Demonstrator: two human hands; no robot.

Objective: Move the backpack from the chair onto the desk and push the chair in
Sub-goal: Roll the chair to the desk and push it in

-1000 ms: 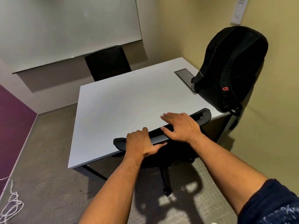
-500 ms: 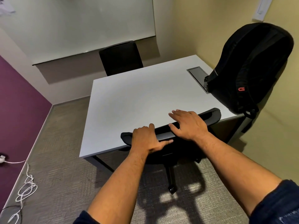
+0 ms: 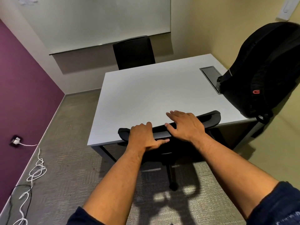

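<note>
The black backpack [image 3: 263,70] stands upright on the right end of the white desk [image 3: 154,98], leaning against the yellow wall. A black office chair [image 3: 209,118] is tucked under the desk's near edge, only the top of its backrest and its base showing. My left hand [image 3: 143,137] is curled over the left part of the backrest top, thumb on the near side. My right hand [image 3: 185,124] lies on the backrest's middle with fingers spread forward, reaching over the desk edge.
A second black chair [image 3: 134,51] sits at the desk's far side under a whiteboard [image 3: 97,21]. A grey cable hatch [image 3: 211,77] is set into the desktop beside the backpack. White and black cables [image 3: 34,172] trail along the purple wall on the carpet.
The view has shifted left, showing more of the purple wall and cables. My hands stay on the backrest in the same grip; the chair has not visibly moved.
</note>
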